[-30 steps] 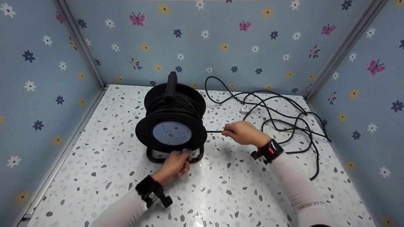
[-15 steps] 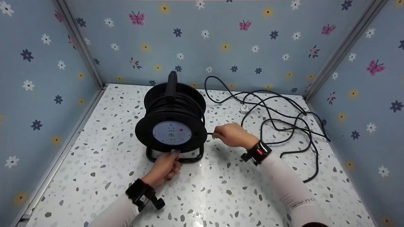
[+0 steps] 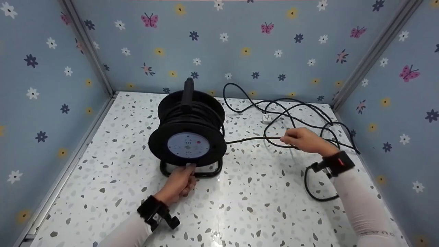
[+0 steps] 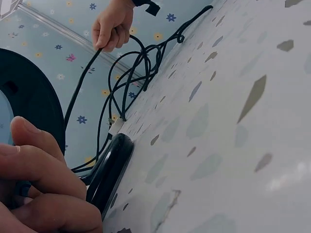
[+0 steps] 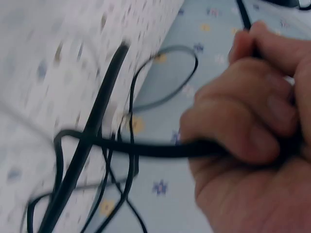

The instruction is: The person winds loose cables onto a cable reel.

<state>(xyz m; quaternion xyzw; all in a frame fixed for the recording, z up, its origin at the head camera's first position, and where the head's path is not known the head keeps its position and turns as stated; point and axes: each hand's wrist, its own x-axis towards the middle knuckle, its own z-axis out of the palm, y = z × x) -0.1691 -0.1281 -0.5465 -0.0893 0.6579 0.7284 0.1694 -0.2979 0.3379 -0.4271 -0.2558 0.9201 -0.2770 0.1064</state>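
Note:
A black cable reel (image 3: 187,128) with a pale round socket face stands upright on the speckled surface, black cable wound around its drum. My left hand (image 3: 178,181) is at the lower rim of its front disc, fingers curled round a small winding knob (image 3: 189,165); in the left wrist view these fingers (image 4: 48,170) hide most of it. To the right, my right hand (image 3: 305,139) grips the black cable (image 3: 247,139), which runs almost straight from the reel to it. The right wrist view shows the cable (image 5: 165,148) passing through the curled fingers.
Loose loops of cable (image 3: 308,106) lie behind and around the right hand, with a white plug (image 3: 267,118) among them. The reel rests on a black tubular stand (image 3: 215,172). Blue flowered panels (image 3: 219,44) enclose the back and sides.
The right hand first went left to the reel, then moved well out to the right along the cable. The left hand shifted slightly left with the knob as the front disc turned clockwise.

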